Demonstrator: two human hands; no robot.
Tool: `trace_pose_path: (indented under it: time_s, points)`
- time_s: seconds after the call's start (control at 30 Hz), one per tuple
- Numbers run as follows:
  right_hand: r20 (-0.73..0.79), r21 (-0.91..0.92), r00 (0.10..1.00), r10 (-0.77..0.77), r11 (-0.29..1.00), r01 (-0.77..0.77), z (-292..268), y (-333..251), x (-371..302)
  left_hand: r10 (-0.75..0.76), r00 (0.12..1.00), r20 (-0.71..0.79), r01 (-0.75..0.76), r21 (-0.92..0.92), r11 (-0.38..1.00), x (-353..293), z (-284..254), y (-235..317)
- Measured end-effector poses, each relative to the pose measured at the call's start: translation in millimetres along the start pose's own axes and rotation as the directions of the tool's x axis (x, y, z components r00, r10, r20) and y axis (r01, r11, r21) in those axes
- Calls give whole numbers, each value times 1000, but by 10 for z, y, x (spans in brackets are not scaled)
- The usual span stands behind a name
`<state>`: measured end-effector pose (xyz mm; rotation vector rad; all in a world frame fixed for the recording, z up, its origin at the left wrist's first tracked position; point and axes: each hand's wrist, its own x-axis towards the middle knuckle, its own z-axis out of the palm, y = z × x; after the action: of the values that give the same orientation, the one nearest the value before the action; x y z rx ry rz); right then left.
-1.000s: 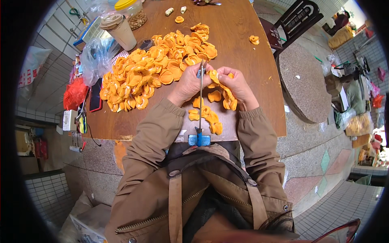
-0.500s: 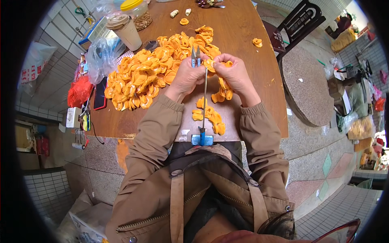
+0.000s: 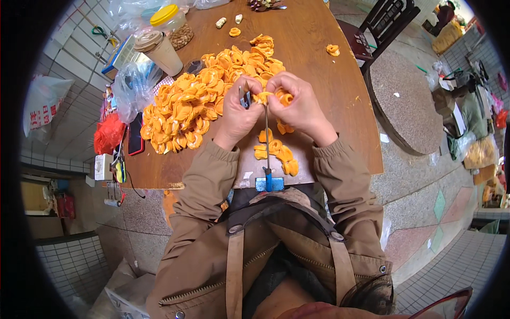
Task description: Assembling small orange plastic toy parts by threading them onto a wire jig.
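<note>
My left hand grips a small metal tool and pinches an orange flower-like piece at the top of a thin upright rod. My right hand holds the same piece from the other side. The rod rises from a blue clamp fixed at the near edge of the brown wooden table. A few orange pieces lie on a grey board around the rod. A large heap of orange pieces spreads just left of my hands.
At the table's left side stand a lidded paper cup, a yellow-lidded jar, a clear plastic bag, a red bag and a phone. One loose orange piece lies far right. A dark chair and a round stone stool stand to the right.
Both hands have risen from low on the rod to its top, carrying an orange piece with them. The view has tilted slightly.
</note>
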<state>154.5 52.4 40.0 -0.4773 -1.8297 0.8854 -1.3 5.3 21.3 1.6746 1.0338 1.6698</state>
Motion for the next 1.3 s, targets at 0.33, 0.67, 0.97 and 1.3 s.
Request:
trace_pose_path:
  time_s: [0.33, 0.67, 0.97, 1.3]
  points:
    - [-72, -46, 994, -81, 996, 78, 136, -138, -285, 65, 995, -70, -59, 87, 994, -322, 97, 119]
    - [-166, -117, 986, -8, 993, -12, 238, -220, -567, 9, 992, -129, 13, 163, 987, -595, 139, 90]
    - [-200, 232, 906, 374, 916, -327, 241, -187, -650, -221, 963, -153, 212, -71, 975, -567, 174, 290]
    - [-197, 163, 925, 324, 942, -295, 231, -124, -639, -214, 970, -119, 225, 85, 971, -530, 66, 350]
